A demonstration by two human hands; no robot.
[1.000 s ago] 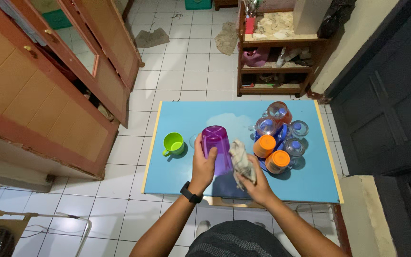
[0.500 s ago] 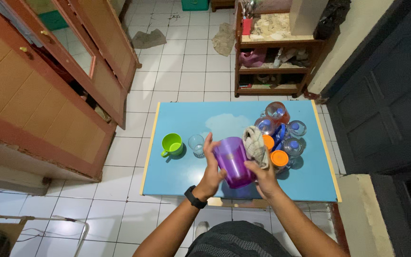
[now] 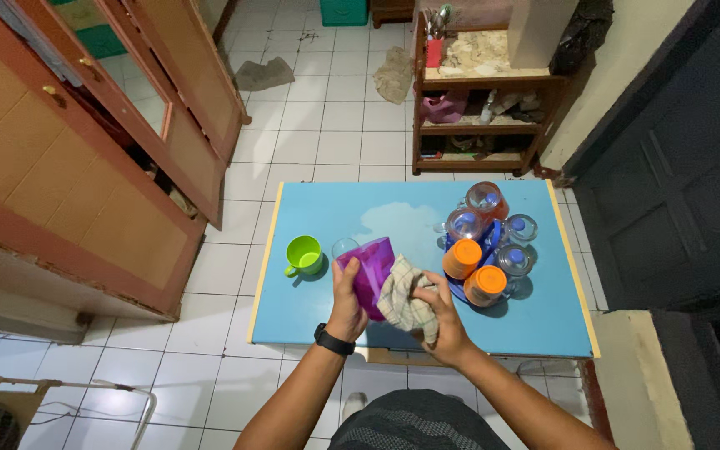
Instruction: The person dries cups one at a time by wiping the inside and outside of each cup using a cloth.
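Note:
My left hand (image 3: 346,297) grips a purple plastic cup (image 3: 368,267), held tilted above the near side of a small blue table (image 3: 393,221). A checked cloth (image 3: 405,302) is bunched in my right hand (image 3: 442,315), which presses it against the cup's side. I wear a black watch (image 3: 332,340) on the left wrist. A clear glass (image 3: 343,247) stands on the table just behind the purple cup.
A green mug (image 3: 305,255) stands at the table's left. On the right, a blue tray (image 3: 488,250) holds two orange cups and several upturned clear glasses. A wooden cabinet (image 3: 77,158) is to the left, a wooden shelf (image 3: 481,108) beyond, a dark door on the right.
The purple cup was lifted off the table and tilted toward me. The cloth moved from beside the cup to pressing on its side.

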